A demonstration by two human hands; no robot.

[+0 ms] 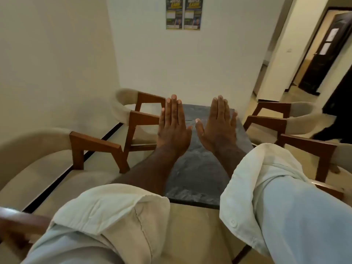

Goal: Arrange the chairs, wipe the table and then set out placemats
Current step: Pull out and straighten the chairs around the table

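Reaching forward from rolled pale cuffs, the left sleeve (106,216) and the right sleeve (266,178) filled the bottom of the view, with a curved wooden rail (19,220) at the lower left corner. Just past the cuffs lay the near edge of the table (192,201), a long, narrow top of dark grey marbled stone that ran straight away from the person in the middle of the room. Bare beige floor (186,235) showed in front of that edge. On the left, the near left chair (91,143), cream padded with reddish wooden arms, stood a little off the table's side with a strip of floor between. The near right chair (312,147) stood just beside the right edge. Above the middle of the top, the left hand (172,128) and the right hand (219,128) were held side by side, palms down, fingers straight and together, gripping nothing; whether they touched the stone could not be told. Further on, the far left chair (141,115) and the far right chair (270,121) flanked the far end closely, leaving little room along either side. Beyond the table rose a plain wall (190,63) bearing two posters (183,13), and a passage with a dark door (327,52) opened at the far right.
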